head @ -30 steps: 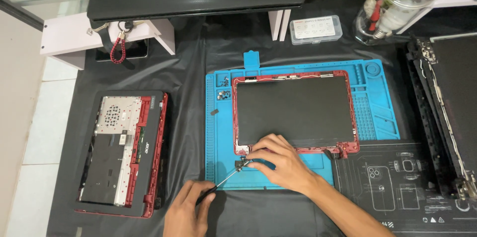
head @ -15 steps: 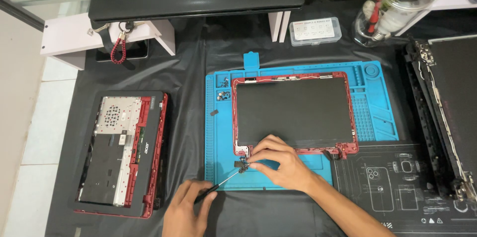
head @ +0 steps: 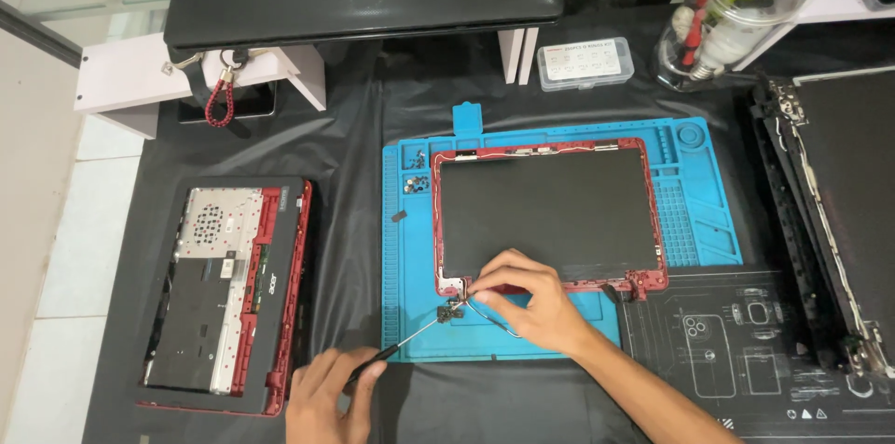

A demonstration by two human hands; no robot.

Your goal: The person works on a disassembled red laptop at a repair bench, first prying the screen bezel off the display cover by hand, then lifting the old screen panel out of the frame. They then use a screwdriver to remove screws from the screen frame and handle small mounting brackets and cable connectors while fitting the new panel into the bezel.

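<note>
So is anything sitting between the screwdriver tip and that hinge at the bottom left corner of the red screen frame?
Nothing visible does. The left hand holds the screwdriver, whose tip already reaches the small hinge at the red screen frame. The right hand pinches a thin cable just beside it, not across the tip.

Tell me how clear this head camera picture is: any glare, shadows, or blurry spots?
Head view: lighting is even and soft, shadows faint. The black plastic sheet covering the table shows creases with mild sheen. The black screen panel in its red frame on the blue silicone work mat looks matte and sharp. The left hand, holding a thin black screwdriver, is cut off by the bottom edge; the right hand is crisp.
</note>
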